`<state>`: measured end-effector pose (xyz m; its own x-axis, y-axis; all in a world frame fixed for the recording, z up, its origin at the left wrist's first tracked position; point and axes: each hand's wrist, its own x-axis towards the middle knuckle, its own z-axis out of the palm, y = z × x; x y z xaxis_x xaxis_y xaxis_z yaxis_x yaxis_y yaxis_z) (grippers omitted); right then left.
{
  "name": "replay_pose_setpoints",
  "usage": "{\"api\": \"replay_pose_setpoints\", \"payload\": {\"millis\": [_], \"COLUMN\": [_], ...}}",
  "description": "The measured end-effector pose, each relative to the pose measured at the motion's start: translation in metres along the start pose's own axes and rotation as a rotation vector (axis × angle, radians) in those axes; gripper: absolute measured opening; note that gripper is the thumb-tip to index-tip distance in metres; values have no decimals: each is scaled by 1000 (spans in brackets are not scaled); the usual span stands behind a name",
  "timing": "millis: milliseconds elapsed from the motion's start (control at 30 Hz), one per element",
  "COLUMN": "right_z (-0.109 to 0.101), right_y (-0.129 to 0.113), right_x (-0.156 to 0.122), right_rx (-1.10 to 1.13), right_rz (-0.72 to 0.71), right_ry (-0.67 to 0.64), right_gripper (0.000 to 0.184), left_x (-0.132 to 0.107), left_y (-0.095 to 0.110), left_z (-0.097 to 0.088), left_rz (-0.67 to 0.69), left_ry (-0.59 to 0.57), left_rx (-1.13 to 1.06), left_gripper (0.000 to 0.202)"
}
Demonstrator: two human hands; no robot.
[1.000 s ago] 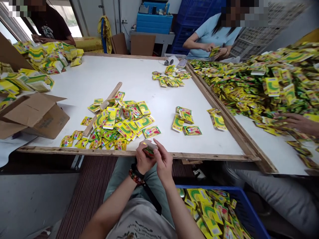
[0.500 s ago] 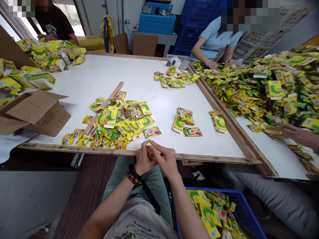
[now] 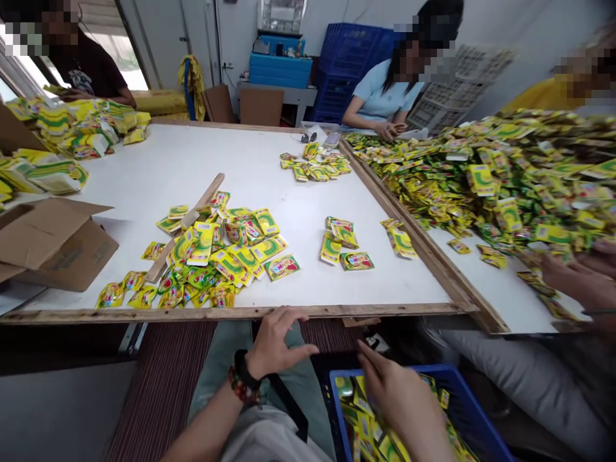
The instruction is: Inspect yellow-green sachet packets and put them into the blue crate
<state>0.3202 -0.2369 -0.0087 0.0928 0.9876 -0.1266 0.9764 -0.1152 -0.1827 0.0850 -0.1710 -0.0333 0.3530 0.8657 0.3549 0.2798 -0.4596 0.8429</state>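
Note:
My left hand (image 3: 280,343) is at the table's front edge, fingers apart, with nothing in it. My right hand (image 3: 402,391) is over the blue crate (image 3: 481,410) below the table, smeared by motion. Its fingers point toward the table, and whether anything is in them cannot be made out. Small yellow-green boxes (image 3: 363,417) fill the crate. On the table before me lies a heap of yellow boxes (image 3: 230,262) mixed with small shiny sachets (image 3: 171,295). Several loose boxes (image 3: 357,261) lie to its right.
A wooden strip (image 3: 212,192) runs behind the heap. At left stands an open cardboard box (image 3: 72,250) near flat yellow cartons (image 3: 52,173). Beyond a wooden divider (image 3: 409,224) rises a large pile of sachets (image 3: 443,186). Co-workers sit around; one person's hands (image 3: 577,279) are at the right.
My hands have parted. The box they held has left my left hand, which has opened, while my right hand has moved right and down over the crate. The view has shifted slightly.

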Motion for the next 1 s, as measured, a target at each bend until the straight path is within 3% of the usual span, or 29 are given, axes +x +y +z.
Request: {"api": "replay_pose_setpoints", "payload": {"millis": [67,133,233,333,433,500,567,600,700,800,867,1000], "right_z": [6,14,18,11,-5,-15,-24,-28,-32,-22,-9,10], "right_y": [39,50,22,-19,-43,-51,-59,-64,-84,-101,-110,-120], "right_x": [-4,18,95,178,212,199,167,147,98,77,74,74], "right_rx": [-109,-48,82,99,145,177,335,466,955,1281,1368,1374], "right_rz": [123,72,-133,-233,-264,-267,-311,-344,-377,-323,-289,-162], "right_ry": [-54,80,379,303,261,272,244,210,65,-28,-31,57], "right_gripper": [37,38,43,55,46,40,37,37,38,43,41,43], "left_x": [-3,-4,-3,-1,5,13,25,31,41,34,26,19], "left_y": [2,3,4,6,6,5,1,-2,-15,-28,-35,-39], "left_z": [1,3,6,9,10,9,8,8,12,20,24,26], "left_rz": [-88,-114,-72,-34,-5,14,39,62,99,20,19,164], "left_ry": [41,55,34,53,166,256,314,314,288,394,488,582], "left_rx": [-16,-30,-30,0,121,277,412,437,380,356,382,363], "left_gripper": [15,11,10,12,21,47,81,88,79,73,70,54]}}
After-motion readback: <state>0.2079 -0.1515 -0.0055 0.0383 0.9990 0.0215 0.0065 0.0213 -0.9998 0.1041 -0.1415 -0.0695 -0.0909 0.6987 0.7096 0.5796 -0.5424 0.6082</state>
